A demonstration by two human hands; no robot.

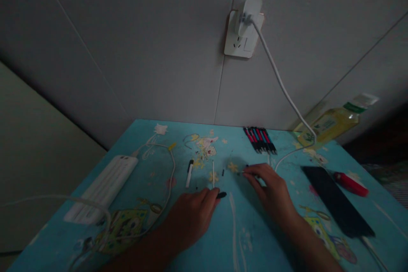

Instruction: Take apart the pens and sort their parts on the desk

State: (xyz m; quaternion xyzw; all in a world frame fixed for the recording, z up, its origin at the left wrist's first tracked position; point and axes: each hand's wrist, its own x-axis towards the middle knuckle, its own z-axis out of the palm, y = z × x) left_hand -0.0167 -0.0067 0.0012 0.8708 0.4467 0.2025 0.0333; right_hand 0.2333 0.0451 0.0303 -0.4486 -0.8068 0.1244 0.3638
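Note:
My left hand (199,212) is closed with a short black pen part (221,194) sticking out past its fingers. A thin white pen refill (213,174) stands out just beyond those fingers; whether they touch it I cannot tell. My right hand (270,187) pinches a tiny thin piece (243,172), too small to name, low over the table. Between the hands lies a small dark cylinder (223,172). To the left rests a white pen barrel (189,174) with a black clip.
Several pens (259,140) lie in a row at the back. A white power bank (103,189) with cables lies left; a black phone (336,199), red object (350,184) and bottle of yellow liquid (334,125) are right. A charger cable (277,72) hangs from the wall socket (234,44).

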